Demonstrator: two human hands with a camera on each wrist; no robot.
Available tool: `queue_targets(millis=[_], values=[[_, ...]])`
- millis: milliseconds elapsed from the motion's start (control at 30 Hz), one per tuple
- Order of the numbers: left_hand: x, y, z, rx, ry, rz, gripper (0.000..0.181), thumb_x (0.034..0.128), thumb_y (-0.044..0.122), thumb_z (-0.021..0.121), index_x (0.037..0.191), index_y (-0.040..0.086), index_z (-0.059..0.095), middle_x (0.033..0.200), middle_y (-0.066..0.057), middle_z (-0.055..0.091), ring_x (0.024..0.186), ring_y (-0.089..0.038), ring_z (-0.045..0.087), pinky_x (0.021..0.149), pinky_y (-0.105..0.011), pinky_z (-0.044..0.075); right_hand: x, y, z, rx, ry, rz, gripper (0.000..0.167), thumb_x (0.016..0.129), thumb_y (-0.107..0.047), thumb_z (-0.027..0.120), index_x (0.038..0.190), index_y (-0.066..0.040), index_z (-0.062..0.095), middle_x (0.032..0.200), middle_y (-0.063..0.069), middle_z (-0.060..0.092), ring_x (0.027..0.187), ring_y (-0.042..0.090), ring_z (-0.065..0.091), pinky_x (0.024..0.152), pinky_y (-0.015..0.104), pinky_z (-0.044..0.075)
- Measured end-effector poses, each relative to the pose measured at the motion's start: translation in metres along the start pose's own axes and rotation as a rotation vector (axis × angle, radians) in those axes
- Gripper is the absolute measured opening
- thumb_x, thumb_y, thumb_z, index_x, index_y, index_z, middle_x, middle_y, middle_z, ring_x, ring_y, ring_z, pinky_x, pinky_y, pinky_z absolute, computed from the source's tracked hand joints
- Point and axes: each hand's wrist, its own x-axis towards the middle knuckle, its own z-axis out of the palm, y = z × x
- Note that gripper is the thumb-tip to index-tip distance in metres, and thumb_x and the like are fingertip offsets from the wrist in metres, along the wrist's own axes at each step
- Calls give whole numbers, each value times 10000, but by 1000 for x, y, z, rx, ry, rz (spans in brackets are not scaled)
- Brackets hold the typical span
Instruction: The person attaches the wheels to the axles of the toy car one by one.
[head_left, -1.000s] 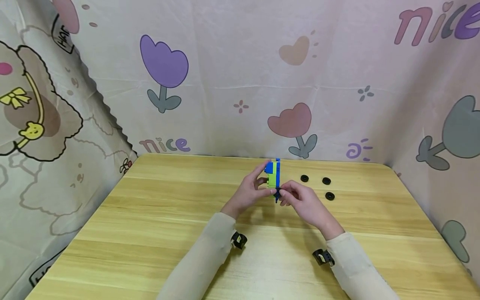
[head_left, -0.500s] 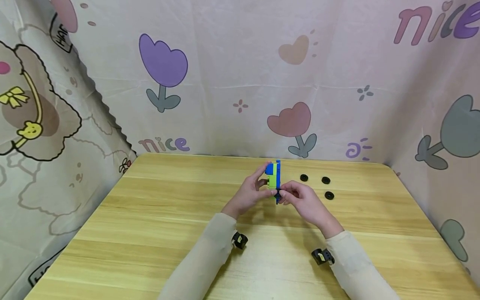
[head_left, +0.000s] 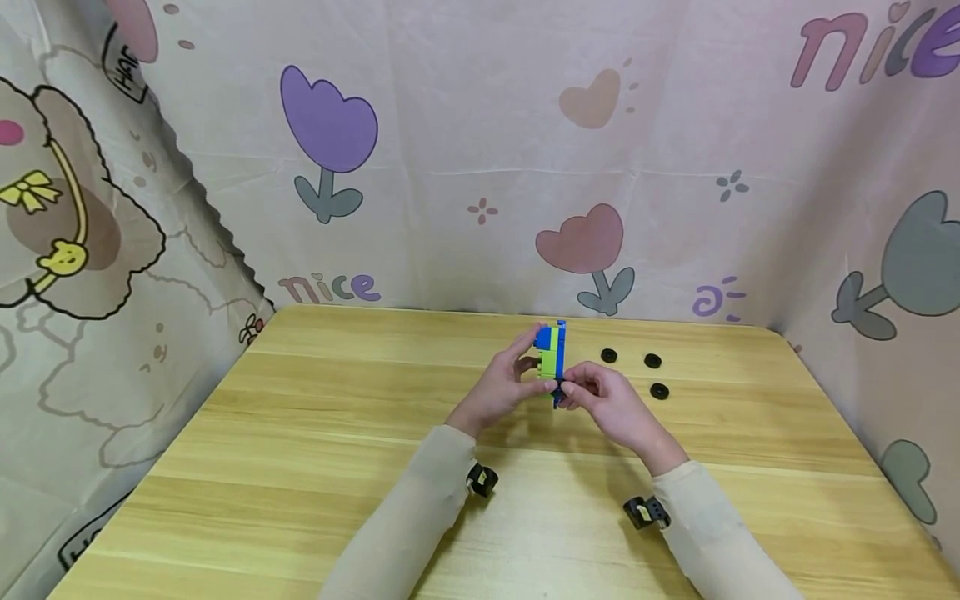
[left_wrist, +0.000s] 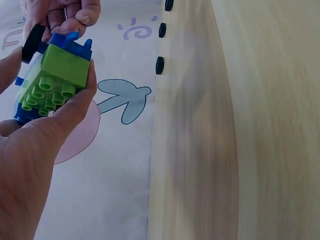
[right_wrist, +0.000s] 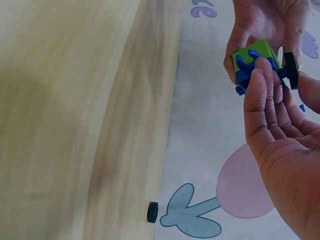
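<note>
My left hand (head_left: 491, 392) grips a small toy block vehicle (head_left: 550, 354) of lime green and blue bricks, held up on end above the table. Green studs show on the vehicle (left_wrist: 62, 70) in the left wrist view. A black wheel (right_wrist: 291, 71) sits at the end of a blue axle peg on its side. With thumb and fingers my right hand (head_left: 611, 408) pinches this wheel (left_wrist: 33, 44). The left thumb lies close against the wheel as well. In the right wrist view, right-hand fingers (right_wrist: 270, 100) pass under the vehicle and partly cover it.
Three loose black wheels lie to the right on the wooden table (head_left: 300, 433): one wheel (head_left: 609, 356) at the left, one (head_left: 652, 361) further right, one (head_left: 659, 391) nearer. A printed cloth (head_left: 450, 125) hangs behind the table's back edge. Each forearm carries a black wrist camera (head_left: 482, 480).
The block vehicle has shifted very slightly right and its top tilts a little to the right. Both hands keep their hold, and the loose wheels have stayed put.
</note>
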Motion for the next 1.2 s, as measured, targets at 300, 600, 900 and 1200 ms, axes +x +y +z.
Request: queue_targets(millis=[300,600,900,1200], values=[[-1,-1,2,-34,34,-33,827,923,-30,644,1578,210,201,1610,1,175,1286,-300,452,952,-331,481,1,-2,-1,-8,-12,8,178,1009,-92,556,1094,61,587,921,118,660,903,416,637,845,536,511],[-1,-1,-2,-73,92,-52,630,985,27,574,1516,300,374,1462,-38,390,1170,-246,564,862,-373,537,1,1,-4,-75,-21,-19,202,1005,-171,581,1088,10,611,975,95,649,931,342,636,828,483,525],[-3,0,-8,-124,102,-86,624,962,2,603,1494,269,413,1423,-104,428,1151,-287,576,836,-389,548,-7,4,-26,-234,10,-22,302,973,-302,636,1145,-53,638,1100,59,645,1021,241,605,881,434,498],[-5,-2,-15,-127,98,-67,619,954,-24,602,1499,198,410,1407,-128,448,1132,-305,585,817,-394,554,-16,26,-75,-386,78,-43,408,912,-150,713,1279,-20,594,1331,197,547,1222,418,482,991,579,393]])
